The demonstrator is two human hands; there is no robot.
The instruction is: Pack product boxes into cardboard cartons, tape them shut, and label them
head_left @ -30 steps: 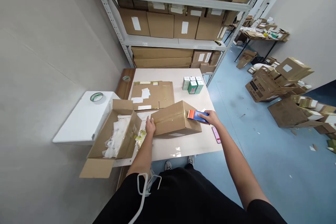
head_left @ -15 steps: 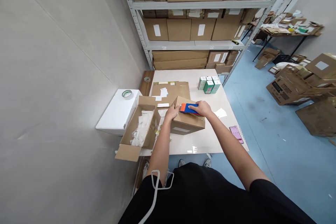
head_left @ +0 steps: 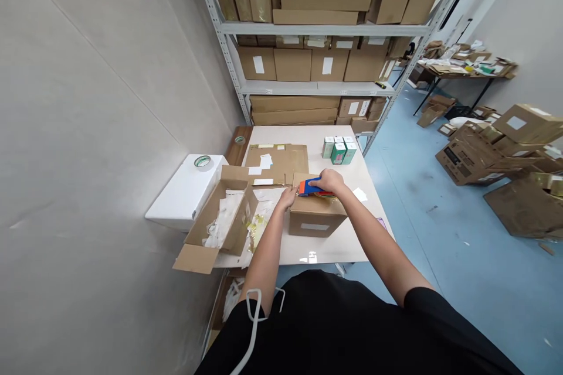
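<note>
My right hand [head_left: 331, 180] is wrapped round a blue and orange tape dispenser [head_left: 310, 186] on top of a closed cardboard box [head_left: 317, 217]. A tape roll shows partly beneath the hand. The dispenser's orange front end points left, towards the box's upper left edge. There my left hand [head_left: 288, 198] is closed at the edge, fingertips close to the dispenser's front; any tape under them is too small to make out. A white label is on the box side facing me.
On the left, an open carton [head_left: 240, 231] holds white packing material. Beyond lies flattened cardboard [head_left: 285, 158]. Small green boxes [head_left: 338, 153] stand at the table's far right. A tape roll [head_left: 203, 161] rests on a white box [head_left: 180, 190]. Shelves [head_left: 316, 89] hold cartons behind.
The cardboard box has turned and sits squarer to me. My left hand has shifted slightly down its left edge, and the dispenser remains in my right hand. The camera view has moved.
</note>
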